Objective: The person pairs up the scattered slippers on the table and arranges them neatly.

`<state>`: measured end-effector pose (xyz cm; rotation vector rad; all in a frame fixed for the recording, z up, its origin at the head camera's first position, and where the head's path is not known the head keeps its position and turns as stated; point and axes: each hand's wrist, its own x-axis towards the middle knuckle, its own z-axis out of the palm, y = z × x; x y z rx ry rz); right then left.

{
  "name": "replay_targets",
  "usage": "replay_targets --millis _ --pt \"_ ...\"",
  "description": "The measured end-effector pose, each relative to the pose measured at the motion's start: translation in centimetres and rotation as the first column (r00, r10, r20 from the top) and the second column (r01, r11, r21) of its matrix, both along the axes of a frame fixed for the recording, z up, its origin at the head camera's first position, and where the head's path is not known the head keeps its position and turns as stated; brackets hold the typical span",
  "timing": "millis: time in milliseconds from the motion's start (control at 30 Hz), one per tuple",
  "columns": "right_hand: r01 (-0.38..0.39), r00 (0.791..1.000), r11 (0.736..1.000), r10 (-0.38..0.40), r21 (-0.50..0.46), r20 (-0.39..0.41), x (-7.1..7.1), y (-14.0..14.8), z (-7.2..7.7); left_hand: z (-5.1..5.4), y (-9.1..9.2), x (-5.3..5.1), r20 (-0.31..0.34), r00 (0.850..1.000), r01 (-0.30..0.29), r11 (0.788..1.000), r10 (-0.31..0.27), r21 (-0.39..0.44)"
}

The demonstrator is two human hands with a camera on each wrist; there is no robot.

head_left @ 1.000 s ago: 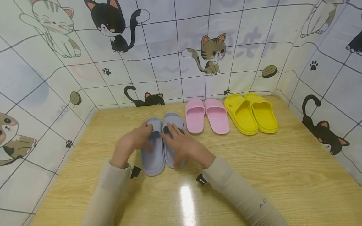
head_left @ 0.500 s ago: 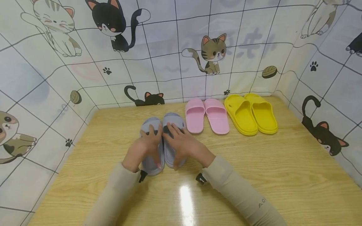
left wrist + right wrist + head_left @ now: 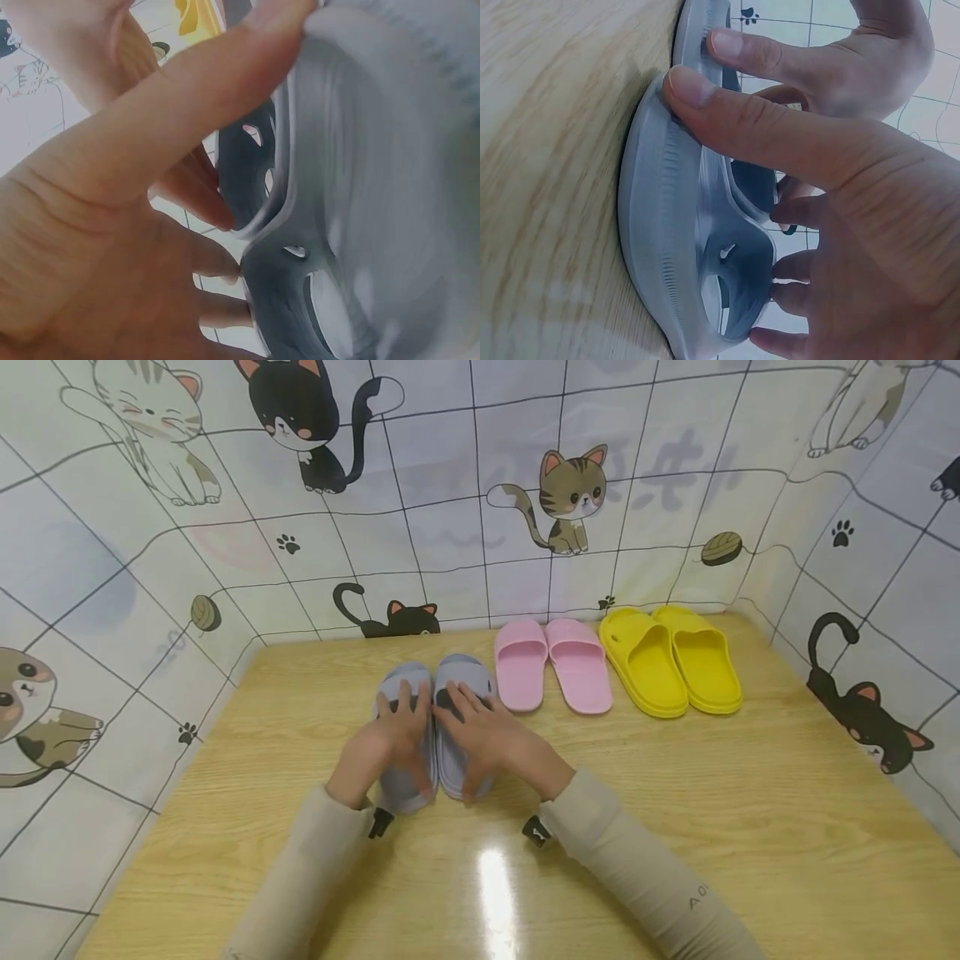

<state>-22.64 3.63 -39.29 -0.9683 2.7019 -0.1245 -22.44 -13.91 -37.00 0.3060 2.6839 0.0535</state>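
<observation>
A pair of grey slippers lies side by side on the wooden table in the head view. My left hand [image 3: 396, 739] spreads over the left slipper [image 3: 396, 789], fingers on its strap and thumb by the heel part. Over the right slipper [image 3: 452, 760] lies my right hand [image 3: 491, 739], posed much the same. In the right wrist view the right thumb [image 3: 735, 120] touches the rim of the slipper [image 3: 649, 225], and the fingertips meet the strap's edge. From the left wrist, the left thumb [image 3: 187, 97] reaches the footbed while the other fingertips touch the strap.
Right of the grey pair stand pink slippers [image 3: 521, 681], then yellow clogs [image 3: 652, 681]. A wall sheet with printed cats [image 3: 573, 493] closes off the back and sides. Wood-grain tabletop [image 3: 675, 793] extends to the front and right.
My left hand has shifted from the left slipper's strap side to the right, over the slipper, its fingers spread. The right hand keeps its pose. The head view has tipped slightly.
</observation>
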Motion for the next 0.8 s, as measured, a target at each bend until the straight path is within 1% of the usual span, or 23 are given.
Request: replay_targets --millis 233,400,600,800 --pt "-0.001 0.999 1.0 0.001 -0.022 -0.041 -0.6 0.0 -0.4 -0.1 -0.7 -0.7 -0.016 1.0 0.013 0.999 -0.012 0.038" --pt "0.012 1.0 0.999 -0.013 -0.037 -0.022 -1.2 0.0 -0.6 -0.4 -1.2 -1.4 -0.026 0.999 0.019 0.998 -0.018 0.064" --pt "0.008 1.0 0.999 -0.009 -0.04 -0.011 -1.7 0.0 -0.7 -0.8 -1.8 -1.9 -0.015 1.0 -0.011 0.993 0.013 0.115" --pt "0.014 1.0 1.0 -0.014 -0.013 -0.002 -2.2 -0.3 -0.5 -0.7 -2.0 -2.1 0.019 0.998 -0.055 0.991 0.053 0.119"
